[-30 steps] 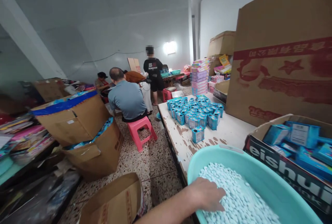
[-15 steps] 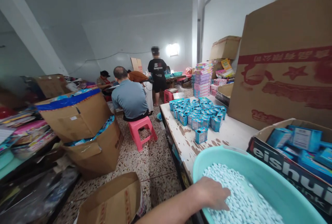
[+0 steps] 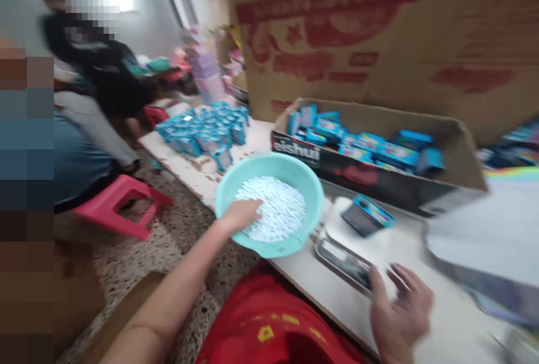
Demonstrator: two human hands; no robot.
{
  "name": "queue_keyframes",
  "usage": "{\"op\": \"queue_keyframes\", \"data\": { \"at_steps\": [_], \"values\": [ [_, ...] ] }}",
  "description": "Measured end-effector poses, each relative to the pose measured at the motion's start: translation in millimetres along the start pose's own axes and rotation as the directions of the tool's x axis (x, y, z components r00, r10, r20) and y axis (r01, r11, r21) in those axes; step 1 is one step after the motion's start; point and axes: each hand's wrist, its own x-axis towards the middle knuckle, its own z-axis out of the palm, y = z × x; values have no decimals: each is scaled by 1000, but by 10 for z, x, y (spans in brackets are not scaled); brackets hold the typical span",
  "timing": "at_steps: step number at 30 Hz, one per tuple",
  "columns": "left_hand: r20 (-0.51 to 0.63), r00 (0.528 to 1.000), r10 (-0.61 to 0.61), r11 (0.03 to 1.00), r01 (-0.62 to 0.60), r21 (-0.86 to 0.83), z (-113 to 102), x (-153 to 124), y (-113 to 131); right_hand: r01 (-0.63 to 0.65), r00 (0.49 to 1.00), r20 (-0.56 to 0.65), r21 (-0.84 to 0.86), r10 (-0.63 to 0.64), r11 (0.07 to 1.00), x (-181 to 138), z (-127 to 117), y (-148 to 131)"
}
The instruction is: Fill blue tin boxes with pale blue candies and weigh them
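Observation:
My left hand (image 3: 243, 215) reaches into a turquoise basin (image 3: 310, 181) and touches the small pale-blue candy-like pieces (image 3: 280, 209) heaped in it. Blur and the pieces hide its fingertips, so I cannot tell whether it grips any. Just off the front right corner of a small digital scale (image 3: 343, 260), my right hand (image 3: 402, 305) is open, fingers apart, holding nothing. One small blue carton (image 3: 367, 215) stands tilted on the scale's white plate, beyond my right fingers.
Behind the scale is a long cardboard tray (image 3: 370, 181) of blue cartons. More blue cartons (image 3: 204, 131) crowd the table's far left, near stacked pink and purple boxes (image 3: 206, 72). A large carton (image 3: 349, 32) rises behind. Left are a pink stool (image 3: 122, 206) and other people.
The view has swung right and down, bringing the scale, the carton on it and my right hand into sight. My left hand is still in the basin.

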Motion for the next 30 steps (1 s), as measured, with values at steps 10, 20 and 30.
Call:
{"op": "queue_keyframes", "data": {
  "at_steps": [10,20,30],
  "values": [
    [142,926,350,936,-350,-26,-36,488,341,-7,996,-87,-102,-2,995,69,-209,189],
    [379,862,335,940,-336,-65,7,135,207,-74,996,-58,-43,71,996,175,-89,190],
    [114,993,20,672,72,-737,-314,44,18,-110,994,24,22,109,994,538,86,115]
  ]
}}
